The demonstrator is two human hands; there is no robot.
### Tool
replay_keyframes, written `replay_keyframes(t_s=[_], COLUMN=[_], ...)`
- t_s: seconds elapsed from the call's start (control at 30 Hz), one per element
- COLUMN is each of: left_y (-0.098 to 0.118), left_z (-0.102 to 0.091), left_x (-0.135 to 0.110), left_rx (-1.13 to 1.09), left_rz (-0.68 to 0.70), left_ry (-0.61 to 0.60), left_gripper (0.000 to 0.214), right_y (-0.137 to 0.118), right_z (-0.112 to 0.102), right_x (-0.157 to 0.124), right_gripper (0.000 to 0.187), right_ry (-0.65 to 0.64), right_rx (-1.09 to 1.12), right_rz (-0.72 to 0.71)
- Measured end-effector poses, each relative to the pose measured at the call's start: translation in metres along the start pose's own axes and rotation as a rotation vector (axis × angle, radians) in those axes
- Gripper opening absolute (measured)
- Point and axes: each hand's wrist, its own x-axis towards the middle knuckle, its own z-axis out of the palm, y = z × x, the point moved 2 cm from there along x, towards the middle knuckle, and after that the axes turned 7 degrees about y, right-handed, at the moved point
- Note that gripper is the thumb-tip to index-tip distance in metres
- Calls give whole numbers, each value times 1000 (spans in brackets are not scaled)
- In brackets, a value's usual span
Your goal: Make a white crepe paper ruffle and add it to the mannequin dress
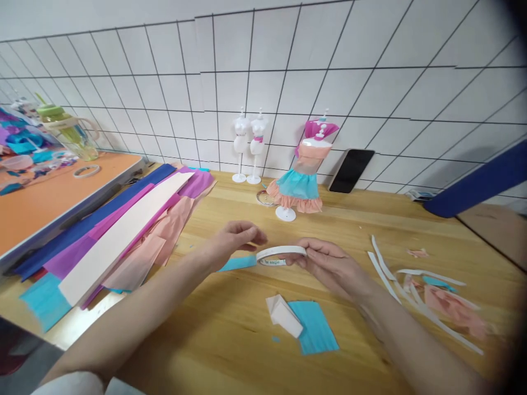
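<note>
White tape roll [282, 251] above the wooden table [206, 345], near its middle: probably light, stiff-cored, best taken by its rim. The right hand [329, 262] pinches its near side between thumb and fingers. The left hand [241, 237], fingers loosely bent and seemingly empty, hovers just beside it, near a blue strip [237, 264]. Beyond stands a dressed mannequin [299, 184].

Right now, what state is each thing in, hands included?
Right hand: holding the tape roll
Tape roll: pinched at one side
Left hand: nothing visibly held
Phone: propped up, screen dark
Dressed mannequin: upright
White mannequins: standing upright
Bottle: upright, lid on
White strips: lying loose
Right-side peach scrap: crumpled
</note>
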Motion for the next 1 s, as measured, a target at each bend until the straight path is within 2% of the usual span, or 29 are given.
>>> replay_keyframes(t_s=[0.13,0.2,0.33,0.47,0.6,0.83,1.0], left_y=[-9,-13,-19,-24,-19,-12,-15], left_z=[2,6,11,11,12,13,8], left_x=[-19,-29,-39,-37,-33,-37,-34], left_rx=[-13,-2,112,287,470,610,634], left_rz=[-52,-27,129,318,523,702,710], left_ry=[95,193,304,344,429,471,505], left_gripper=[26,22,21,18,9,10,9], right_y=[4,7,12,17,24,26,27], right_z=[-8,-8,-7,-3,1,8,9], right_x=[-6,-8,-11,-10,-10,-10,-11], right_gripper=[26,23,20,18,17,17,17], right_ry=[73,93,97,93,63,68,59], right_rx=[46,66,96,129,162,163,125], right_rz=[-25,-37,-49,-72,-86,-97,-114])
